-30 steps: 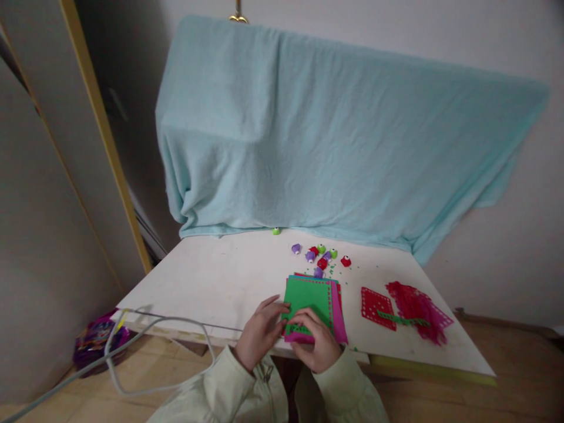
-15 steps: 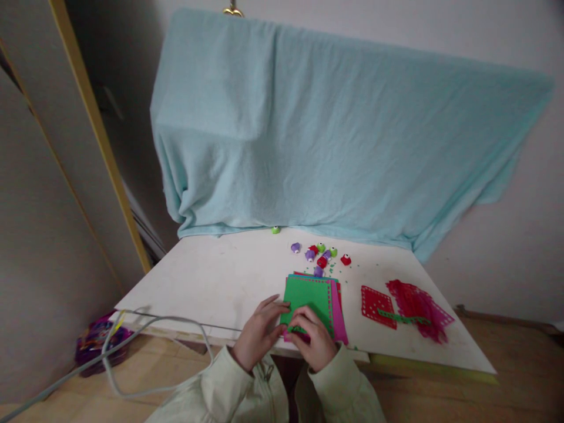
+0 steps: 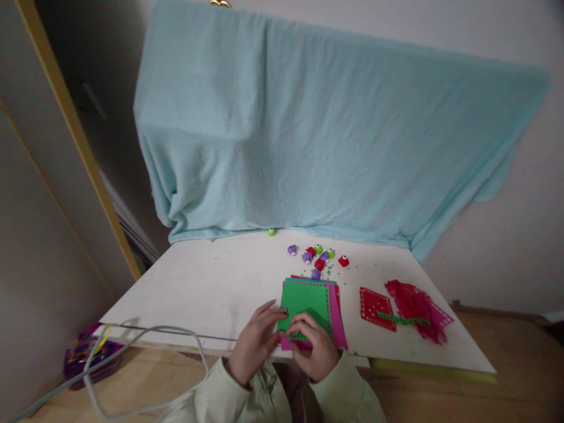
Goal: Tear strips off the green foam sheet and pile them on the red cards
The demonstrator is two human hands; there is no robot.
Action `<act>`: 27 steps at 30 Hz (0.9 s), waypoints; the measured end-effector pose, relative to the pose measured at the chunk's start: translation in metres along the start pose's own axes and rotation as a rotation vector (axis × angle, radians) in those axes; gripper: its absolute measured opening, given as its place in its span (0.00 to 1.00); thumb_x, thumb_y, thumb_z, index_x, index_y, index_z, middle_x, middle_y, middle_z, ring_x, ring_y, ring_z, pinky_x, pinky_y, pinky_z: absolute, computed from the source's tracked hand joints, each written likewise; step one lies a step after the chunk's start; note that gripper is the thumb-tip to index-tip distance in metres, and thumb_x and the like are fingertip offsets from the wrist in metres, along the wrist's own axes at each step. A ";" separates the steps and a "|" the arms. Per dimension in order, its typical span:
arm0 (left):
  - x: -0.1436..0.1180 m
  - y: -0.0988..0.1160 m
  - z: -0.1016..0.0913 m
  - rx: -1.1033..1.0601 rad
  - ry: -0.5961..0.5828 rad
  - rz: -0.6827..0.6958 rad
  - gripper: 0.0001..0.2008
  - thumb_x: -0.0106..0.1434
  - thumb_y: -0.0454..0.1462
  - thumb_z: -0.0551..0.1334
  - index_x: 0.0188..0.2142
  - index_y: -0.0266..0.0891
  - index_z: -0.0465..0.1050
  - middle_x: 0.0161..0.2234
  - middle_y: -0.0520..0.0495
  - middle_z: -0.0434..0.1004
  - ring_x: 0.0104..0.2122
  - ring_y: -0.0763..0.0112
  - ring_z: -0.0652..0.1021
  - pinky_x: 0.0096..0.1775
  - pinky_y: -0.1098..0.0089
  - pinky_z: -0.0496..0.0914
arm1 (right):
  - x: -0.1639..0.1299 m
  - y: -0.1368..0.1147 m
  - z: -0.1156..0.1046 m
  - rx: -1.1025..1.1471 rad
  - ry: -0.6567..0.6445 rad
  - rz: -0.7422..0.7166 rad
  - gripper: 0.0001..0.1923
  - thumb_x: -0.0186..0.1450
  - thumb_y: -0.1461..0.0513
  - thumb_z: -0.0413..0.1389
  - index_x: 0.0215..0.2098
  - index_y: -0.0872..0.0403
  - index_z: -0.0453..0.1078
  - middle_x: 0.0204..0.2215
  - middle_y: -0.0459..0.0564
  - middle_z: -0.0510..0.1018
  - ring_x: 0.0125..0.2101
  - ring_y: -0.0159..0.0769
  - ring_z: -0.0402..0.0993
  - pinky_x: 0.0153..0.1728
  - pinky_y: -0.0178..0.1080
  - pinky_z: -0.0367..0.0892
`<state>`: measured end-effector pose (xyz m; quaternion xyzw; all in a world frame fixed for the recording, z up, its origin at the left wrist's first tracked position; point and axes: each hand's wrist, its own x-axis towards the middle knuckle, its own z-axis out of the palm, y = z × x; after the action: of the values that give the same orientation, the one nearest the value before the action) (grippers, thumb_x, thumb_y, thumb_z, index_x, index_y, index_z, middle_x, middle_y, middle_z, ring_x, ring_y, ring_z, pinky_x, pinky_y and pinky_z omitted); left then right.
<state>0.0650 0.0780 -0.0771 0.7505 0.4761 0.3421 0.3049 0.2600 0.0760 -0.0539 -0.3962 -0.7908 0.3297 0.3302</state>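
Observation:
A stack of foam sheets lies near the table's front edge, a green sheet point(image 3: 308, 301) on top with dotted holes along its edges and pink sheets point(image 3: 338, 322) under it. My left hand point(image 3: 254, 341) rests its fingers on the green sheet's near left corner. My right hand point(image 3: 314, 346) covers the near edge of the stack and pinches a small green piece there; what is under its fingers is hidden. Several small craft punches point(image 3: 318, 257), purple, red and green, lie just behind the stack.
A punched red sheet point(image 3: 375, 304), red lace-like scraps point(image 3: 418, 305) and a green strip point(image 3: 400, 320) lie to the right. One green punch point(image 3: 272, 232) sits by the light blue cloth point(image 3: 317, 141). A grey cable point(image 3: 145, 338) loops off the white table point(image 3: 211, 288) at left.
Both hands stay at the stack's near edge with only small finger shifts. The camera has drifted, so the scene sits slightly lower and further left.

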 end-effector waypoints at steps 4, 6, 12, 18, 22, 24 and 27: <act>0.000 -0.003 0.002 -0.006 0.000 0.002 0.19 0.60 0.30 0.59 0.50 0.47 0.69 0.54 0.50 0.69 0.60 0.64 0.58 0.59 0.56 0.59 | 0.000 0.005 0.004 -0.004 0.033 0.016 0.09 0.59 0.71 0.54 0.35 0.52 0.67 0.37 0.48 0.69 0.41 0.36 0.68 0.43 0.37 0.64; 0.000 -0.004 0.003 -0.008 0.001 -0.001 0.19 0.60 0.29 0.58 0.50 0.46 0.69 0.53 0.50 0.69 0.60 0.64 0.58 0.59 0.56 0.59 | -0.001 0.007 0.004 -0.005 0.034 0.011 0.08 0.61 0.70 0.54 0.35 0.51 0.67 0.37 0.48 0.69 0.42 0.35 0.68 0.43 0.37 0.64; 0.000 -0.003 0.002 0.012 0.002 0.001 0.18 0.60 0.31 0.59 0.49 0.47 0.70 0.53 0.50 0.70 0.60 0.64 0.59 0.59 0.56 0.59 | -0.002 0.009 0.004 -0.001 0.040 -0.007 0.07 0.62 0.70 0.53 0.35 0.51 0.67 0.37 0.48 0.69 0.41 0.35 0.68 0.44 0.37 0.64; 0.001 -0.002 0.003 0.029 0.013 0.015 0.16 0.60 0.32 0.60 0.48 0.46 0.71 0.52 0.49 0.71 0.59 0.61 0.61 0.58 0.54 0.60 | -0.006 0.008 0.001 -0.005 0.034 -0.032 0.07 0.62 0.70 0.54 0.36 0.51 0.68 0.39 0.48 0.69 0.44 0.35 0.68 0.46 0.37 0.64; 0.000 -0.001 0.003 0.035 0.026 0.044 0.17 0.60 0.32 0.60 0.48 0.45 0.70 0.52 0.48 0.71 0.59 0.61 0.61 0.58 0.53 0.61 | -0.013 0.009 0.000 -0.024 0.068 -0.033 0.07 0.62 0.68 0.54 0.35 0.51 0.70 0.42 0.50 0.69 0.46 0.36 0.67 0.48 0.40 0.64; 0.000 -0.001 0.002 0.047 0.029 0.065 0.17 0.60 0.32 0.60 0.49 0.45 0.70 0.52 0.48 0.71 0.59 0.61 0.62 0.57 0.53 0.61 | -0.016 0.009 0.000 -0.028 0.083 -0.028 0.06 0.63 0.68 0.54 0.34 0.51 0.70 0.43 0.51 0.69 0.46 0.38 0.68 0.48 0.41 0.65; -0.001 0.001 0.000 0.080 0.027 0.091 0.16 0.62 0.32 0.58 0.50 0.45 0.70 0.52 0.48 0.71 0.59 0.62 0.62 0.57 0.54 0.62 | -0.020 0.010 -0.001 -0.024 0.089 -0.031 0.06 0.63 0.66 0.54 0.35 0.51 0.71 0.45 0.52 0.69 0.46 0.39 0.68 0.49 0.43 0.65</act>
<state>0.0650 0.0765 -0.0768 0.7784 0.4588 0.3463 0.2524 0.2746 0.0640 -0.0667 -0.4021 -0.7853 0.2971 0.3653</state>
